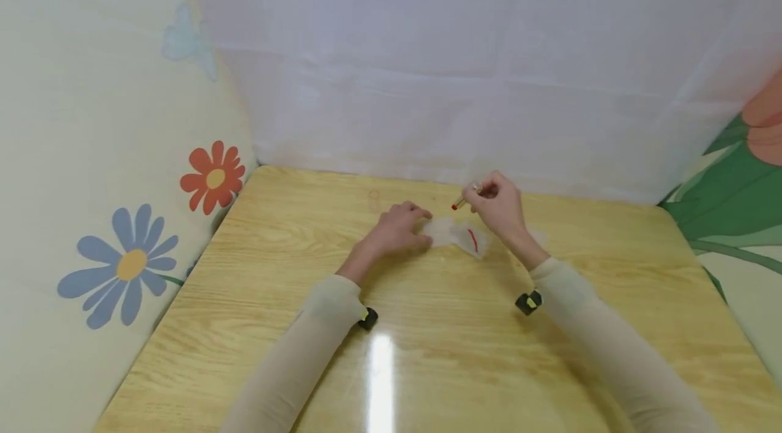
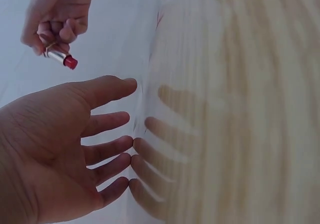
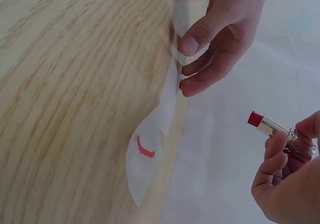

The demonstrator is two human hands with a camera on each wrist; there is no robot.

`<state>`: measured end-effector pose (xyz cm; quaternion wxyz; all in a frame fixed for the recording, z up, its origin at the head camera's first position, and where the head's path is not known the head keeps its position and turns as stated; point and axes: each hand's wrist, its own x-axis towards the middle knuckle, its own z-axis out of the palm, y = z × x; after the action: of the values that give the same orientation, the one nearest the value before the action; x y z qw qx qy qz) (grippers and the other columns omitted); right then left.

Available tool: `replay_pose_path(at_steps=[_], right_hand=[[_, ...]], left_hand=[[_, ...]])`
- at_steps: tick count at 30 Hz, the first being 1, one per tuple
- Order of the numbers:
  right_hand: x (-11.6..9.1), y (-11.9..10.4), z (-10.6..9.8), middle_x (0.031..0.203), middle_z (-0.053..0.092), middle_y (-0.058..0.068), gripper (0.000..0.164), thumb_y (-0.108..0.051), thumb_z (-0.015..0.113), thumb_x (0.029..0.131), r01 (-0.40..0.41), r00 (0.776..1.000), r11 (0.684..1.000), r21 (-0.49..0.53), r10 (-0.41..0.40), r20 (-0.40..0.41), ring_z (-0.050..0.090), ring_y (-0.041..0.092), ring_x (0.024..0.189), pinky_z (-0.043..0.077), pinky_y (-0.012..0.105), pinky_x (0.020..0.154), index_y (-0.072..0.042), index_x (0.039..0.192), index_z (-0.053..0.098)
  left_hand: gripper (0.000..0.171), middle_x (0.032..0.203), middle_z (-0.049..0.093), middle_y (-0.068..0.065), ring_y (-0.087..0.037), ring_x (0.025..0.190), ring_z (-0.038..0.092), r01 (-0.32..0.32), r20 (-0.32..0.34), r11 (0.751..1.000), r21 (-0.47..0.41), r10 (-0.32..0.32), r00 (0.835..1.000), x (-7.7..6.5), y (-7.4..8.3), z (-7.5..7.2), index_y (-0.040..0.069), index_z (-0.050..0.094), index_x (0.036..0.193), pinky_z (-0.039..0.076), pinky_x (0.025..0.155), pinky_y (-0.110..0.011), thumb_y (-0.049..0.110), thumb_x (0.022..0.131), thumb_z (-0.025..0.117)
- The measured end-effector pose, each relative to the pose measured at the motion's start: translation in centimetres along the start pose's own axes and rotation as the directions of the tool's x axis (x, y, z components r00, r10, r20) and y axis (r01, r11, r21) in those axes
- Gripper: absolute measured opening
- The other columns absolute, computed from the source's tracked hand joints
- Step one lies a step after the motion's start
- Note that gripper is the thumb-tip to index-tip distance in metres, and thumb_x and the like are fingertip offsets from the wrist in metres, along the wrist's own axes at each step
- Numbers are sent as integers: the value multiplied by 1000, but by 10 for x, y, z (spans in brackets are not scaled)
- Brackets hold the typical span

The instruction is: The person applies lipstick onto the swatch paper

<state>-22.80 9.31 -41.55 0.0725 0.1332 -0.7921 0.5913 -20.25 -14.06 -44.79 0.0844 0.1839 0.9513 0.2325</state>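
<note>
The lipstick (image 1: 459, 203) is in my right hand (image 1: 502, 209), pinched by its gold case between thumb and curled fingers, red tip bared and pointing toward the left edge of the table (image 1: 275, 324). It hangs just above the tissue (image 1: 455, 235), not touching it. The tissue is a thin, near-transparent sheet lying flat toward the far edge of the table, about midway along it, and it carries one short red stroke (image 3: 145, 148) near the end closest to my right hand.

My left hand (image 1: 397, 228) holds nothing. Its fingers are straight and a little spread, fingertips (image 2: 129, 156) pressing on the tissue's left end to pin it to the wood.

To mark this well, I judge the sheet has to stay taut: I would keep my left fingertips flat and firm, bring the tip down lightly, and draw it away from the pinned end so the thin paper pulls smooth instead of bunching or tearing. Light pressure should do, since the stick is soft and the sheet flimsy.

I can read no brand, label or writing on the lipstick case, the tissue or the table. Pale cloth hangs behind the far edge, and flower-printed fabric stands along the left and right edges.
</note>
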Motion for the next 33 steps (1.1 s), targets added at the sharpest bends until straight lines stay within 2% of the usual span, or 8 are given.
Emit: replay_pose_path(at_steps=[6, 17, 26, 33], right_hand=[[-1, 8, 4, 76, 66, 9, 23, -16, 75, 89, -21, 1000, 1000, 0, 21, 13, 66, 33, 68, 47, 25, 55, -5, 85, 56], [-1, 23, 11, 77, 68, 9, 20, -11, 76, 87, -93, 994, 995, -22, 94, 54, 64, 19, 63, 49, 24, 56, -5, 84, 57], [0, 35, 16, 81, 69, 8, 21, -13, 76, 89, -140, 981, 989, -55, 146, 129, 68, 31, 71, 52, 27, 62, -6, 87, 56], [2, 35, 18, 87, 67, 11, 23, -14, 75, 90, -181, 966, 981, -75, 192, 173, 69, 34, 77, 54, 32, 65, -4, 91, 54]], left_hand=[[54, 143, 48, -12, -33, 130, 42, 18, -13, 1000, 22, -17, 1000, -1, 7, 6, 13, 60, 142, 31, 108, -54, 38, 96, 71], [56, 143, 47, -11, -33, 130, 41, 22, -21, 995, 99, -20, 1000, 4, 16, 15, 14, 59, 142, 34, 106, -55, 40, 94, 71], [56, 141, 48, -9, -32, 129, 42, 36, -27, 992, 124, -33, 999, 5, 14, 20, 14, 60, 140, 35, 105, -54, 42, 94, 72], [56, 142, 47, -9, -31, 130, 40, 36, -33, 991, 127, -32, 999, 7, 13, 24, 15, 60, 141, 34, 105, -53, 43, 94, 71]])
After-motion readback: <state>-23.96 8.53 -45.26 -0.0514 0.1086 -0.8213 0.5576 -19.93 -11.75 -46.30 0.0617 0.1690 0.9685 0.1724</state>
